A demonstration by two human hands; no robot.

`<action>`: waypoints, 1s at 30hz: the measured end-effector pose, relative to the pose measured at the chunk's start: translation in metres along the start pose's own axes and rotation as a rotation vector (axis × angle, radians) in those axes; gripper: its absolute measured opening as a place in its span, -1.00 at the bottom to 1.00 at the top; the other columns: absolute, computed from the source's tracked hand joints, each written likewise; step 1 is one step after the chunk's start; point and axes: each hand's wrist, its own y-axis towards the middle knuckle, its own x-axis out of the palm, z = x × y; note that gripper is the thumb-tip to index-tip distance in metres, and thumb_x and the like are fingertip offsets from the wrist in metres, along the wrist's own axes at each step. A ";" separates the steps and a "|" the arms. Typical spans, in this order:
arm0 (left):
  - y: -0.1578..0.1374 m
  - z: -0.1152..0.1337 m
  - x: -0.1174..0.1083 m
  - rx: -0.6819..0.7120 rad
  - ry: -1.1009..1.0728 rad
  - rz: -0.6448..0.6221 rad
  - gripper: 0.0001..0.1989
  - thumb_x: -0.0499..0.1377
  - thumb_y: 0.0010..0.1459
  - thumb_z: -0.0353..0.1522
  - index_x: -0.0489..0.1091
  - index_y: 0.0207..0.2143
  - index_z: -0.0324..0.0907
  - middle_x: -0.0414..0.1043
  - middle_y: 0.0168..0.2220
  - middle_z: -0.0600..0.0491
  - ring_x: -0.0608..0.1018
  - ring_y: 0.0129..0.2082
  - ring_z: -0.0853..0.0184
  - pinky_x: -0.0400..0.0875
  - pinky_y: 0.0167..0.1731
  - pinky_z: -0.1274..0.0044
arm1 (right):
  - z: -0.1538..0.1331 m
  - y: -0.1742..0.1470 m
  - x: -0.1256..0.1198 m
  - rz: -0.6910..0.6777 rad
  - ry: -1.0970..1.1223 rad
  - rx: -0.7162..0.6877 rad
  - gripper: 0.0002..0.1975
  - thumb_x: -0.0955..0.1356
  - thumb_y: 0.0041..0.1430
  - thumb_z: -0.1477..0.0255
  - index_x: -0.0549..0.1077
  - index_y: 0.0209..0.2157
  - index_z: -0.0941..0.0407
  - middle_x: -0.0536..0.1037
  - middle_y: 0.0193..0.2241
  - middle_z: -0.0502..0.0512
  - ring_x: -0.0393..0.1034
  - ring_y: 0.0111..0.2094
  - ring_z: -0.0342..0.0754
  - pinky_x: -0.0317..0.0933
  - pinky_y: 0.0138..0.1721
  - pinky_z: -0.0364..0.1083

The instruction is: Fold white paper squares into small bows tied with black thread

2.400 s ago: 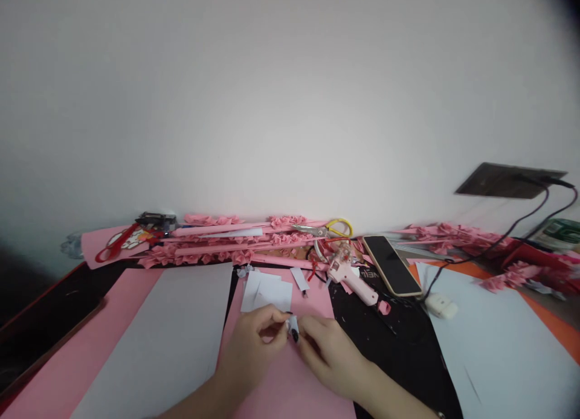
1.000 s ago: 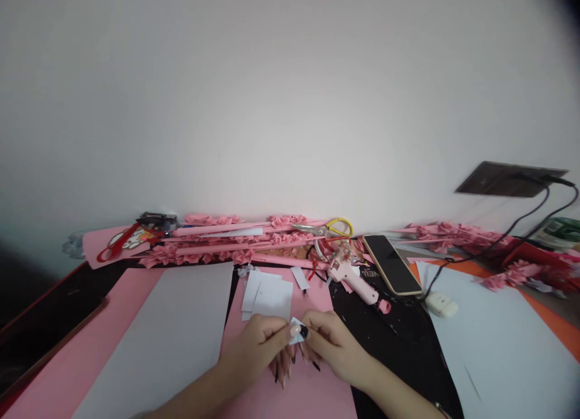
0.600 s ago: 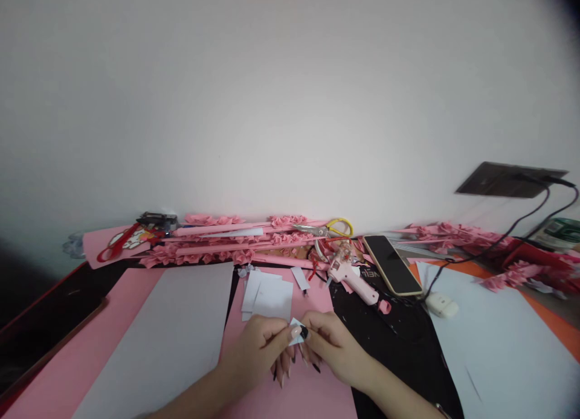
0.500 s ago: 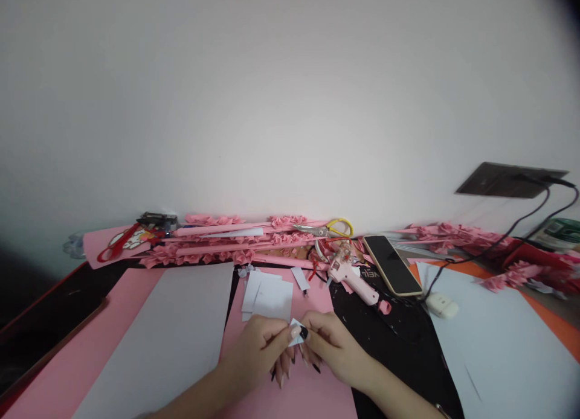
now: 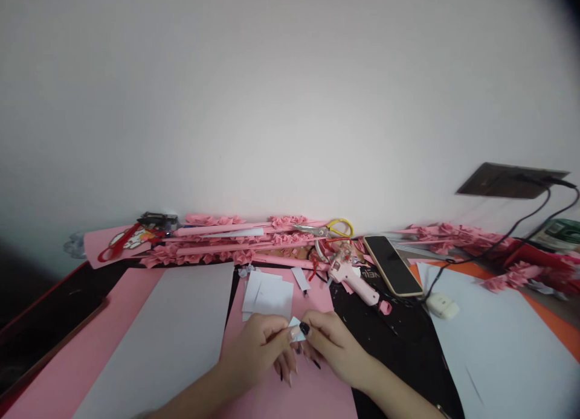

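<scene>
A small folded piece of white paper is pinched between my two hands, over a pink sheet. My left hand grips its left side between thumb and forefinger. On its right side, my right hand holds it the same way, with the black-nailed thumb on top. The lower fingers of both hands hang beneath the paper, and much of it is covered by the thumbs. Just beyond my left hand lies a stack of white paper squares, beside a narrow white strip.
A pink glue gun, a phone and yellow-handled scissors lie beyond my hands. Pink paper flower stems line the wall. Large white sheets lie left and right, the right one under a white case.
My fingers have shifted slightly around the folded paper, and the lower left fingers have moved a little to the right. Both hands keep their hold; the rest stays put.
</scene>
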 end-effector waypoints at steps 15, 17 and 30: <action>0.001 0.002 -0.001 0.036 0.149 0.116 -0.62 -0.05 0.17 -0.18 0.23 -0.59 -0.22 0.27 -0.77 0.16 0.34 -0.80 0.49 0.23 -0.75 0.68 | -0.004 0.000 -0.002 0.175 -0.354 -0.069 -0.68 0.13 0.26 0.38 0.12 -0.59 0.12 0.12 -0.67 -0.11 0.01 -0.63 -0.22 -0.08 -0.58 -0.21; 0.000 0.002 -0.001 0.055 0.236 0.152 -0.63 -0.07 0.19 -0.21 0.20 -0.61 -0.20 0.23 -0.79 0.19 0.29 -0.82 0.51 0.18 -0.77 0.69 | -0.005 -0.001 -0.002 0.234 -0.443 -0.100 -0.70 0.13 0.24 0.43 0.07 -0.59 0.11 0.07 -0.65 -0.11 -0.02 -0.61 -0.21 -0.10 -0.56 -0.19; -0.009 0.007 0.003 0.129 0.253 -0.009 -0.59 -0.15 0.23 -0.17 0.15 -0.59 -0.19 0.16 -0.71 0.19 0.24 -0.75 0.52 0.13 -0.73 0.70 | -0.006 -0.005 0.004 0.010 -0.560 -0.110 -0.78 0.25 0.10 0.45 0.10 -0.55 0.10 0.16 -0.63 -0.11 0.03 -0.60 -0.21 -0.07 -0.56 -0.21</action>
